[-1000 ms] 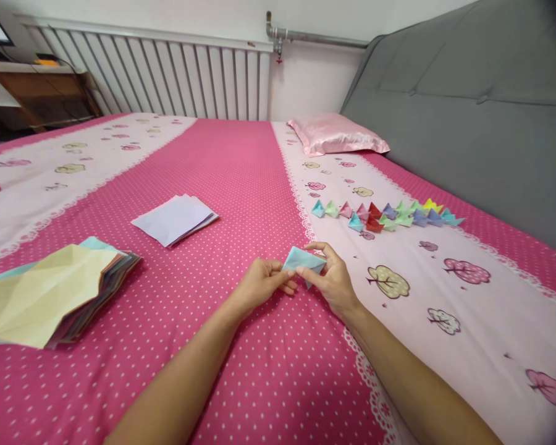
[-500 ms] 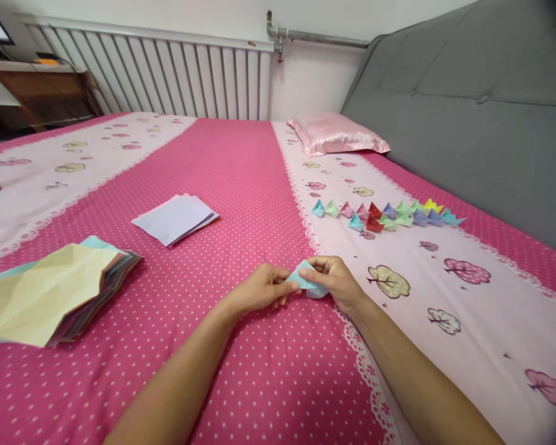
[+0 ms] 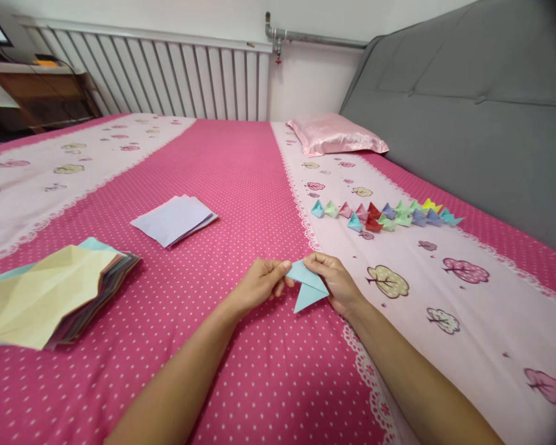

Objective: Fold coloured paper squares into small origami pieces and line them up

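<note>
- A pink pillow (image 3: 337, 134) lies beside the grey padded headboard (image 3: 467, 68).
- A white radiator (image 3: 215, 80) stands along the wall (image 3: 312, 86).
- A metal pipe (image 3: 327, 39) carries a red-handled valve (image 3: 278, 49).

Left of folded paper (image 3: 311, 297), paper stack (image 3: 50, 290) and sheet pile (image 3: 173, 220) are laid on bedspread (image 3: 269, 383); beyond it, rightward, paper boats (image 3: 374, 224) are ranged; farther beyond, pillow (image 3: 338, 135) is set.

Left of the blue paper (image 3: 308, 281), my left hand (image 3: 262, 284) is slim and ungloved; right of it, my right hand (image 3: 339, 285) is just as bare. Nearer me than the paper, my left forearm (image 3: 180, 371) and right forearm (image 3: 403, 371) show uncovered, slender and tapering.
</note>
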Demonstrator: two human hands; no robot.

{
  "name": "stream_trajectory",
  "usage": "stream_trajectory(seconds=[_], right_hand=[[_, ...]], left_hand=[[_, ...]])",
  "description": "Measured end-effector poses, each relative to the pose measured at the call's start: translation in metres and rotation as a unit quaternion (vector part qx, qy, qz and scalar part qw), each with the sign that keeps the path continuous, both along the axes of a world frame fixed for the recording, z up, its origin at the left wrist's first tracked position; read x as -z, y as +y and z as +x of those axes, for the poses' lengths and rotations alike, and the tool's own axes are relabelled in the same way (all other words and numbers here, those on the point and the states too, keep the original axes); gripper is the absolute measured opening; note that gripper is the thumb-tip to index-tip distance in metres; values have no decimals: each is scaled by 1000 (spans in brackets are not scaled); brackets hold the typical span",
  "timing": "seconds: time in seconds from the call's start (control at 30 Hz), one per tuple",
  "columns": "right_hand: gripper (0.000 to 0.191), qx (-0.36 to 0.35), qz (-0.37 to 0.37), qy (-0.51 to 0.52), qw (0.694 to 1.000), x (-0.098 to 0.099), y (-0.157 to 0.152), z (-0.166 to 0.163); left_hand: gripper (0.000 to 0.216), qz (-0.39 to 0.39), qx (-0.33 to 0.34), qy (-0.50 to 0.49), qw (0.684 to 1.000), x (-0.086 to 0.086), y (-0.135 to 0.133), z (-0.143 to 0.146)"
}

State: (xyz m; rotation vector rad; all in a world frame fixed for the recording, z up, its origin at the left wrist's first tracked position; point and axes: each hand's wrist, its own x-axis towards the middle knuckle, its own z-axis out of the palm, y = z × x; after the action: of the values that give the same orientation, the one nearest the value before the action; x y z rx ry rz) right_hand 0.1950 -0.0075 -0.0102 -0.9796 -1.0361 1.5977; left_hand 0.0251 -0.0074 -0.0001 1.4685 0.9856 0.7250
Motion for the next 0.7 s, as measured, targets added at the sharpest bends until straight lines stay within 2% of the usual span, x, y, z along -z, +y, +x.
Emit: stream_trajectory(seconds=[0.27,0.33,0.4,0.47,0.57,0.63,0.7], right_hand=[[30,36,-10,-9,999,2,1,-3],[30,42,-22,2,999,2,2,-3],[30,47,-39,14,998,2,2,-2],[27,47,-57,23,997,3,3,-1],[21,35,-72,28,996,6,4,-1],[18,28,-76,35,996,8,4,-2],[15,21,-81,47,995,10,4,-3]], left_hand=[[41,27,-21,38,999,-1,-1,1],[39,70,-45,43,996,-3,-2,1],[30,148,-76,45,985,-6,-4,1],[29,257,-99,53,960,-8,-5,2],[30,424,-59,66,901,-7,-4,3],[22,496,-21,75,865,-2,-3,5],[17,532,-8,86,842,3,-1,6]])
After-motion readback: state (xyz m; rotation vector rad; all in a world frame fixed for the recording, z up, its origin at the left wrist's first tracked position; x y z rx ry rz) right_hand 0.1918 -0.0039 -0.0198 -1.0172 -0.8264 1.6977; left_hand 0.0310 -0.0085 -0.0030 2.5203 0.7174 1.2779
